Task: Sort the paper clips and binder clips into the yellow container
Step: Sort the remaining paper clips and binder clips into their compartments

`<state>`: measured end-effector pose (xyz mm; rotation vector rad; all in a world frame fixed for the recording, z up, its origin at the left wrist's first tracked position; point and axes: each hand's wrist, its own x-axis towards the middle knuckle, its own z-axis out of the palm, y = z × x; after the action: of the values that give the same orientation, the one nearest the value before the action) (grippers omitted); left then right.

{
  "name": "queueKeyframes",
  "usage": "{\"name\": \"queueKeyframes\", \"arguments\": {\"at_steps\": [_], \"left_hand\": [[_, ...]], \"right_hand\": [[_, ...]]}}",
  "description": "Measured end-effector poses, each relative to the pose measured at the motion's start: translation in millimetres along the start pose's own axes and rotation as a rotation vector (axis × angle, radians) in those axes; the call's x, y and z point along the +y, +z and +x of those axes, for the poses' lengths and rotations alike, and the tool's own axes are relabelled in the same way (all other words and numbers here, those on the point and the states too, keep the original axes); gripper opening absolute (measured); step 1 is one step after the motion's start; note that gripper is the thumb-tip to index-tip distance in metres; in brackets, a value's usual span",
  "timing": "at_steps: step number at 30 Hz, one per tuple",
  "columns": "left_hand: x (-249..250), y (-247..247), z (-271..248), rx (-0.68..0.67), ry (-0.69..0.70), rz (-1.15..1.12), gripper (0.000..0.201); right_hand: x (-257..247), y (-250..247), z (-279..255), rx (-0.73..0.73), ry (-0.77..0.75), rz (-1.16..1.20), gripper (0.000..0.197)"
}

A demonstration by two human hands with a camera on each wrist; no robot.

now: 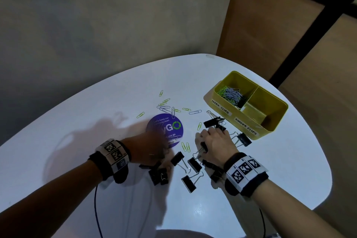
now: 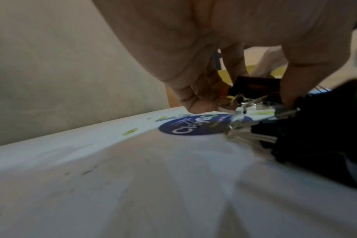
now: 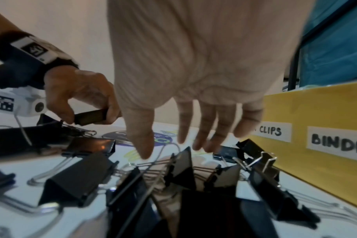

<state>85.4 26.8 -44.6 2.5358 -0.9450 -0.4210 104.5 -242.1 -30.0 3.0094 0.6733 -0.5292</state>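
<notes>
The yellow container stands at the right of the table, labelled for paper clips and binder clips; its far compartment holds a heap of paper clips. Loose paper clips lie mid-table. Several black binder clips are scattered near both hands. My left hand is blurred and pinches a black binder clip just above the table, with more clips under it. My right hand hovers with straight, spread fingers over a pile of binder clips beside the container wall.
A round blue sticker lies flat on the white table between the hands and the loose paper clips. A dark cable runs from the left wrist toward the near edge. A wall stands behind the table, with brown floor to the right.
</notes>
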Motion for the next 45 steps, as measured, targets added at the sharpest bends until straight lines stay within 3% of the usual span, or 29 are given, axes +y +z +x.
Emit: {"name": "queueKeyframes", "arguments": {"at_steps": [3,6,11,17,21,24,26,28,31,35,40,45], "left_hand": [[-9.1,-3.4,-10.6,0.082,-0.114,-0.065,0.048],[-13.4,-2.8,-13.1,0.128,-0.171,-0.014,0.047],[-19.3,-8.9,-6.8,0.124,-0.275,0.025,0.049],[-15.4,-6.9,-18.4,0.124,-0.238,0.163,0.038],[-19.4,-3.0,-5.4,0.084,-0.229,0.165,0.047],[-18.7,-10.6,15.0,0.005,-0.294,0.221,0.04],[-15.7,-16.5,28.2,0.06,-0.315,0.229,0.034],[-8.3,-13.4,38.6,0.108,-0.247,0.208,0.027],[1.6,3.1,47.7,0.033,-0.095,0.229,0.017],[1.7,-2.3,64.1,0.098,-0.182,0.225,0.017],[10.8,17.8,94.5,0.063,0.259,0.374,0.038],[7.6,10.6,108.0,-0.059,0.302,0.605,0.038]], "right_hand": [[-11.9,-4.1,3.1,0.021,-0.259,0.048,0.031],[-27.4,-6.0,11.8,-0.046,-0.349,0.069,0.023],[-47.0,-14.8,35.7,-0.036,-0.349,0.092,0.029],[-52.6,-9.1,37.7,-0.101,-0.359,0.17,0.036],[-57.6,-5.3,47.1,-0.045,-0.33,0.158,0.042],[-50.0,-11.5,45.0,0.01,-0.285,0.223,0.053],[-35.5,-17.2,37.9,0.096,-0.211,0.234,0.042],[-16.6,-22.0,30.3,0.101,-0.108,0.176,0.029],[12.8,-20.6,20.1,0.148,0.015,0.135,0.024],[37.1,-20.1,8.5,0.236,0.136,0.325,0.037],[56.0,-17.3,-2.8,0.315,0.207,0.431,0.038],[74.8,-22.1,-16.1,0.296,0.215,0.491,0.028]]}}
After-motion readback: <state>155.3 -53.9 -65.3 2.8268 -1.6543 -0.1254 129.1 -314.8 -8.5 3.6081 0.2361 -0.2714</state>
